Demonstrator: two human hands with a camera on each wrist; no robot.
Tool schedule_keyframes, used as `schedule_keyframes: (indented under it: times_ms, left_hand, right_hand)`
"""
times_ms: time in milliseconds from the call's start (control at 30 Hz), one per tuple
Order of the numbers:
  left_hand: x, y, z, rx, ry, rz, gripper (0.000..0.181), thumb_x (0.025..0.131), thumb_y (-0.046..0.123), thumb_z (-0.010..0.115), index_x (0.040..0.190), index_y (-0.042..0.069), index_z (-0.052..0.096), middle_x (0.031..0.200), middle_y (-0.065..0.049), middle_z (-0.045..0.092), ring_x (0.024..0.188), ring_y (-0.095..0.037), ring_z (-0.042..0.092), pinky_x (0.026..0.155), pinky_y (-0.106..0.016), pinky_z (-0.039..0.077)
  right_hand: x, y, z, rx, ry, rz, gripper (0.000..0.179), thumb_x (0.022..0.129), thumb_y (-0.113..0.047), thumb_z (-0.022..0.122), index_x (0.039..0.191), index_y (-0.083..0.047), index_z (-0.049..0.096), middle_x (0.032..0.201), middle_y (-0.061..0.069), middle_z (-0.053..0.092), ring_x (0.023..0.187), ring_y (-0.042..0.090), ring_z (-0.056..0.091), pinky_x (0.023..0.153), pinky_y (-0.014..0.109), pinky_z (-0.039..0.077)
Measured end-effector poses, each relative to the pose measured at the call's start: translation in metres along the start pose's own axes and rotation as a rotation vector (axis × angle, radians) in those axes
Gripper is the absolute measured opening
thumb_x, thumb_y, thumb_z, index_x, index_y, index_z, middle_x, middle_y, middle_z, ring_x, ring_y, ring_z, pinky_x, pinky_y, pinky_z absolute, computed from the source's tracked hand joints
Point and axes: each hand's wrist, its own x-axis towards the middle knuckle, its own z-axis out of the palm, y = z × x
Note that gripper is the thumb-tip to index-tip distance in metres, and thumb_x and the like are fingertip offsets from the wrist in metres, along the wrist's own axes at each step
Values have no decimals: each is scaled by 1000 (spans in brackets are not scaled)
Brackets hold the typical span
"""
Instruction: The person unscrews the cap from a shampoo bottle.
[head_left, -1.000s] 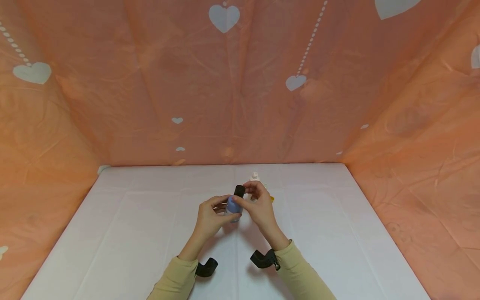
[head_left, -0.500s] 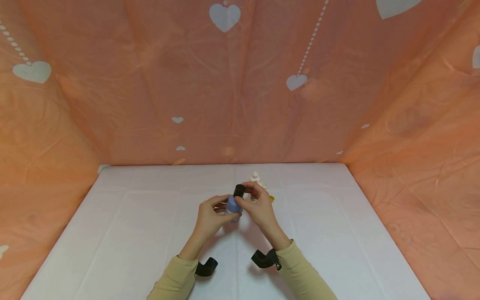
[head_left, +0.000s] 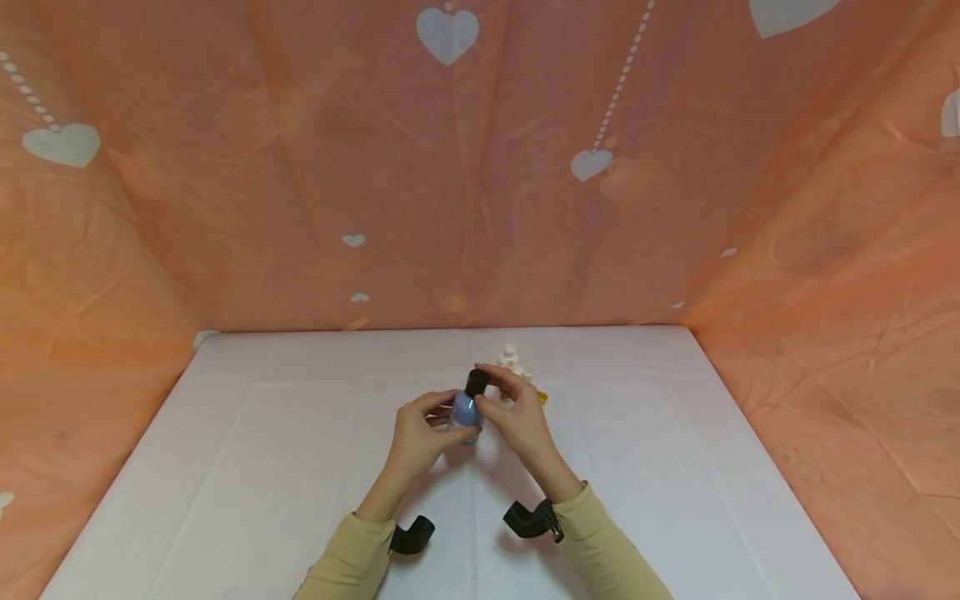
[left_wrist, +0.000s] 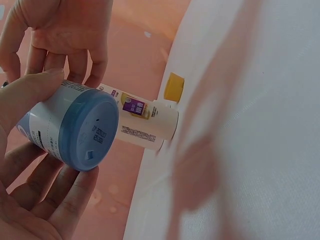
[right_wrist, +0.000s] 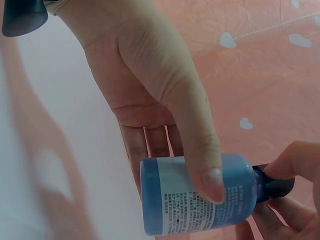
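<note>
A blue bottle (head_left: 466, 410) with a white printed label and a black cap (head_left: 476, 382) is held above the table, leaning with its cap up and slightly right. My left hand (head_left: 422, 435) grips its body, thumb across the near side and fingers behind. In the left wrist view the bottle's blue base (left_wrist: 92, 132) faces the camera. My right hand (head_left: 525, 417) pinches the black cap (right_wrist: 277, 187) between thumb and fingers, seen in the right wrist view. The printed label (right_wrist: 187, 200) shows there, partly under the left thumb.
Behind the right hand stand white bottles (head_left: 509, 355), one with a purple label patch (left_wrist: 134, 106). Beside them lies a small yellow item (left_wrist: 174, 87). The white table (head_left: 262, 467) meets orange heart-print sheeting (head_left: 465, 208) at the back and sides.
The right index finger has shifted left over the far side of the cap, while the right thumb has slid slightly right. The left hand and bottle stay nearly still.
</note>
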Motion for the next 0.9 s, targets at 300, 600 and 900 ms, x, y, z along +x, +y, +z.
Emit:
schedule_keyframes:
  times_ms: [300,600,900]
  left_hand:
    - [0,3,1,-21,4,-20,53,62,6,90,111,8,71,100,-4,69,89,-20,65,78,-32,56]
    - [-7,38,-2,-23,-15,-17,49,65,-2,86,111,-4,68,100,-15,67,91,-32,65,80,-44,55]
    - [-7,41,-3,-17,-22,-24,50,65,-2,86,112,-3,68,100,-15,67,92,-32,65,81,-46,55]
  right_hand:
    - [2,-1,5,37,70,-2,48,81,-4,76,123,5,53,119,16,56,111,30,52,97,47,35]
    - [3,-5,8,16,142,10,39,76,-3,80,105,5,55,100,10,56,95,23,51,82,41,41]
    - [4,-5,6,-7,123,-1,34,77,-2,79,103,5,57,98,12,57,96,35,53,75,36,40]
